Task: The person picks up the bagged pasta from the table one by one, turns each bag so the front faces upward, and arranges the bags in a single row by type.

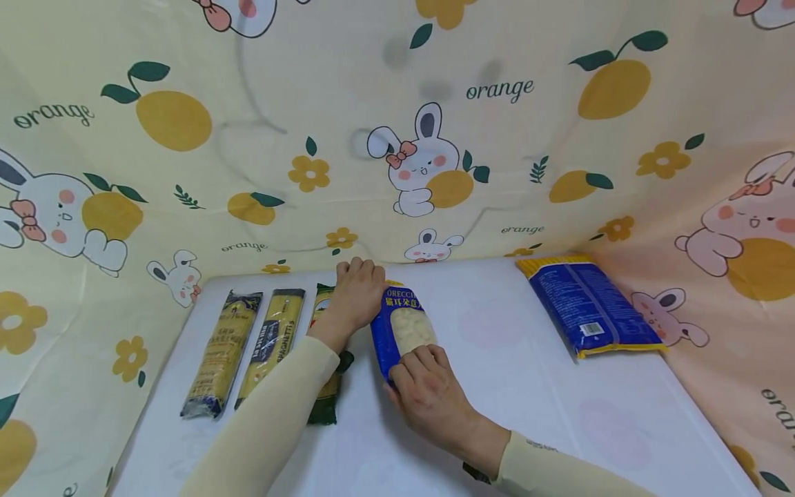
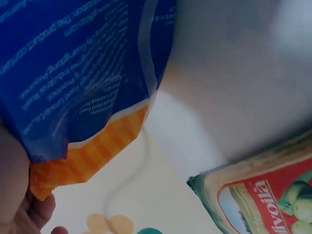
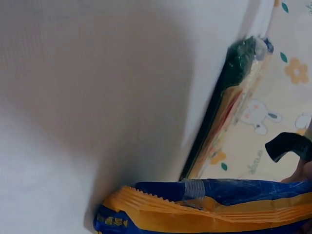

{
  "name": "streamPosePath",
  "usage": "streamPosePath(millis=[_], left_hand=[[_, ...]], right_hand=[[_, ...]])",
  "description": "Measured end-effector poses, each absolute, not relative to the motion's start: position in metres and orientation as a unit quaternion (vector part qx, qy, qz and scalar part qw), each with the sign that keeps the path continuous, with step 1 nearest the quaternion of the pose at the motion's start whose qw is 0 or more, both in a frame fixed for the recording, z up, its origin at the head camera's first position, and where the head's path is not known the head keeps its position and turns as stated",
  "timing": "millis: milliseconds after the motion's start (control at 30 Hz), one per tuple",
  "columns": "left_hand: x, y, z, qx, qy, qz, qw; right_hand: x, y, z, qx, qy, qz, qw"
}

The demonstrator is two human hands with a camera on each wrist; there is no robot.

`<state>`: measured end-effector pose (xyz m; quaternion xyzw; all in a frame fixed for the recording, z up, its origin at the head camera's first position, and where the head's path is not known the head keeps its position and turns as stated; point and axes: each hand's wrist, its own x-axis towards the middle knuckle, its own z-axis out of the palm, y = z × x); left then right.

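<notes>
Evidently pinches the orecchiette bag [image 1: 405,331] with left hand [image 1: 357,295] and right hand [image 1: 430,395] at opposite ends. Probably prevents sagging.

Left hand [image 2: 14,185] gripping blue bag [image 2: 73,73] by orange-striped corner [image 2: 53,176] (small print [image 2: 95,105] above); red-labelled pack [image 2: 268,195] apart, lower right.

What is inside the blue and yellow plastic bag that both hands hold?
Pale pieces, probably pasta, show through the clear front of the bag. Its blue printed parts hide the other contents, and the right hand covers part of the lower end.
</notes>
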<state>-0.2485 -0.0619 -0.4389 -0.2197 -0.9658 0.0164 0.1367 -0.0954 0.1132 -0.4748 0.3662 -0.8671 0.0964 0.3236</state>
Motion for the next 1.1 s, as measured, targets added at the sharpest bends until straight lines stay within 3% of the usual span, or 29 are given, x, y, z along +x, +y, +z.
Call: streamPosePath(millis=[233, 567, 1100], left_hand=[[-0.247, -0.081, -0.443, -0.207, -0.972, 0.018, 0.114], [-0.243, -0.1, -0.446, -0.193, -0.978, 0.026, 0.074], [-0.244, -0.105, -0.451, -0.164, -0.985, 0.052, 0.027]], right_hand=[[-0.094, 0.118, -0.477, 0.358, -0.88, 0.129, 0.285], [-0.116, 0.159, -0.498, 0.277, -0.923, 0.093, 0.251], [-0.131, 0.173, -0.52, 0.281, -0.941, 0.037, 0.187]])
